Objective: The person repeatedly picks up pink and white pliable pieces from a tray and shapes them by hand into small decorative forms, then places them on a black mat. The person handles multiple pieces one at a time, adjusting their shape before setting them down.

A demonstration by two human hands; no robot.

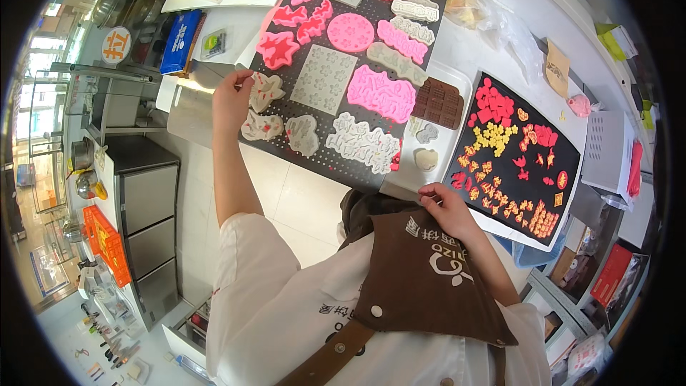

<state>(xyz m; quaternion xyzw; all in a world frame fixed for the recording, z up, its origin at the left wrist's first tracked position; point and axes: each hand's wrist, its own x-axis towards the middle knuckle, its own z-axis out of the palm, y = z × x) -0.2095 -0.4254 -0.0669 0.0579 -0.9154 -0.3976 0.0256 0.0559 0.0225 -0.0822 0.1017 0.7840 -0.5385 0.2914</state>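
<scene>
My left hand [233,94] is at the left edge of a black perforated tray [343,174], its fingertips pinched beside a whitish silicone mold [265,92] with red bits in it. Whether something small is between those fingertips cannot be told. My right hand [444,206] is half curled in front of my brown apron [423,279], near the white tray's corner, with nothing visible in it. Pink molds [381,94], a round pink mold [350,32], a grey flower mold [324,79] and a white character mold [363,143] lie on the perforated tray.
Right of it, a brown chocolate mold [438,103] overlaps a white tray [455,78]. A black mat [563,145] holds red, yellow and orange molded pieces. A microwave-like appliance [608,153] stands far right. At left are a metal sheet [190,117] and a blue box [181,42].
</scene>
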